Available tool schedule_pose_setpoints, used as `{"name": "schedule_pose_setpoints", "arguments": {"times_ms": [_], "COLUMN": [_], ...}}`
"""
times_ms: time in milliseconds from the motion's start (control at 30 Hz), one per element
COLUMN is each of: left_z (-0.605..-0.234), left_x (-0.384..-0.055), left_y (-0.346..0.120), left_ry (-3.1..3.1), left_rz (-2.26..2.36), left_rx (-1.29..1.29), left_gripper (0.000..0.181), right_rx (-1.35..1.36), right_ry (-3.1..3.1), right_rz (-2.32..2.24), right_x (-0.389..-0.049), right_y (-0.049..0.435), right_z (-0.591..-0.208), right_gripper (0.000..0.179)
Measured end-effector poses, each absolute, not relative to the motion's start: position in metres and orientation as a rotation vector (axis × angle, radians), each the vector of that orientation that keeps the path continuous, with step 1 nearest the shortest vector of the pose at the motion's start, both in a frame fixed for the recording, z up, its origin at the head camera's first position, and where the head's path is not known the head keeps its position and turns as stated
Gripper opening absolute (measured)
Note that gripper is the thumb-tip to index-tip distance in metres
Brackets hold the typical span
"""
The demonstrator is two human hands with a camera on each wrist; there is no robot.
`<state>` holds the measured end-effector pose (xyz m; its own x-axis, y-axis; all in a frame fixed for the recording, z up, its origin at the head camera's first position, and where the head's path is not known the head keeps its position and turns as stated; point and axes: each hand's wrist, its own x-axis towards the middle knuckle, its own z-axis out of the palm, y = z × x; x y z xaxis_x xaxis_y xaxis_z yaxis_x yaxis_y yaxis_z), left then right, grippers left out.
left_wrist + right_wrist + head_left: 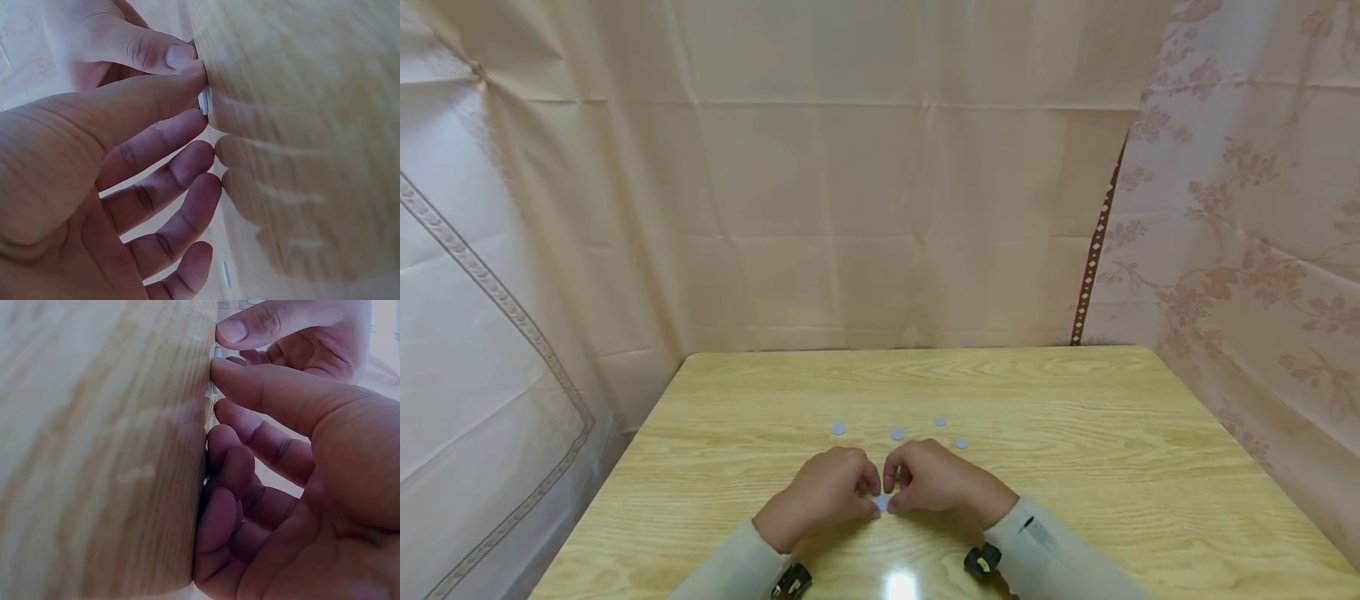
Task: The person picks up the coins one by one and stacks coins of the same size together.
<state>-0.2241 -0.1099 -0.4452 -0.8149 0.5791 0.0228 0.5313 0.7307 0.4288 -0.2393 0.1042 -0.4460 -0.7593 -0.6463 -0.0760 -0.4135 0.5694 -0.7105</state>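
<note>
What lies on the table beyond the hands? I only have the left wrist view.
Observer: The head view shows four small pale discs there, lying apart from one another on the table.
Operator: Where is the rightmost one?
Observer: In the head view, the rightmost disc lies just beyond the right hand.
Operator: How is that hand shaped?
Observer: In the right wrist view, the fingers lowest in the picture are curled in.

No text, label, brand or number is legible.
</note>
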Motion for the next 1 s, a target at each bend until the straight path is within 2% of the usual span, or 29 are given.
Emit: {"name": "schedule_pose_setpoints", "arguments": {"times_ms": [1000], "left_z": [-0.4442], "left_x": [-0.2235], "left_y": [-0.1073], "left_ry": [2.788], "left_rz": [0.707], "left_rx": [0.815], "left_gripper": [0.013], "right_rx": [-0.85], "right_ry": [2.491], "right_rz": [-1.002], "right_x": [-0.2422], "right_y": [0.1051], "right_z": [-0.4515], "right_gripper": [0.013]}}
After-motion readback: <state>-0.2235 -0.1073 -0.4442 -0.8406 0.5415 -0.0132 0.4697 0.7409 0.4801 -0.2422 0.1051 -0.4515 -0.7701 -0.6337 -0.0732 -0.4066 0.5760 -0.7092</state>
